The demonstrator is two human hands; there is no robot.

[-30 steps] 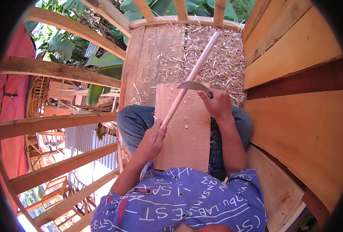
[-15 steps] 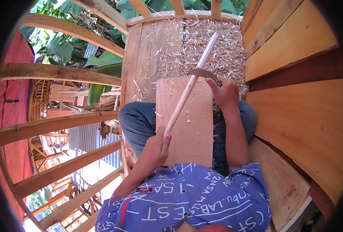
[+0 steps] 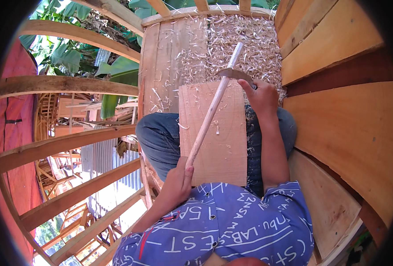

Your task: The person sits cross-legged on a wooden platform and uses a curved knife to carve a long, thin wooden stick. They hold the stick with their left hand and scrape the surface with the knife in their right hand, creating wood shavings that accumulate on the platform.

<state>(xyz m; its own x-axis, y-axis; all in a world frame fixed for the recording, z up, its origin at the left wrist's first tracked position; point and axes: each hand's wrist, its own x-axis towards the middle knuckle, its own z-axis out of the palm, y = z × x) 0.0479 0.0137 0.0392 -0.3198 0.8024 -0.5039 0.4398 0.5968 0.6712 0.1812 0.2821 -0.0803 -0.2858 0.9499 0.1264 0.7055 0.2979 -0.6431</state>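
A long pale wooden stick (image 3: 211, 111) slants away from me over a flat board (image 3: 225, 150) that lies across my lap. My left hand (image 3: 179, 181) is wrapped round the stick's near end. In my right hand (image 3: 263, 95) is a knife with a curved, sickle-like blade (image 3: 236, 73); its handle is mostly hidden by my fingers. The blade lies across the stick in its upper part, touching it. Beyond the blade, the stick's far end looks whiter and freshly shaved. A few small shavings rest on the board.
Curly wood shavings (image 3: 245, 37) cover much of the plank floor (image 3: 158, 66) ahead. Wooden panels (image 3: 347, 119) form a wall close on my right. A slatted railing (image 3: 72, 86) runs along the left, with leaves and corrugated metal sheets (image 3: 99, 155) beyond it.
The stick has tilted slightly, its far end moving left and a little nearer. My right hand with the knife has moved slightly right and farther away.
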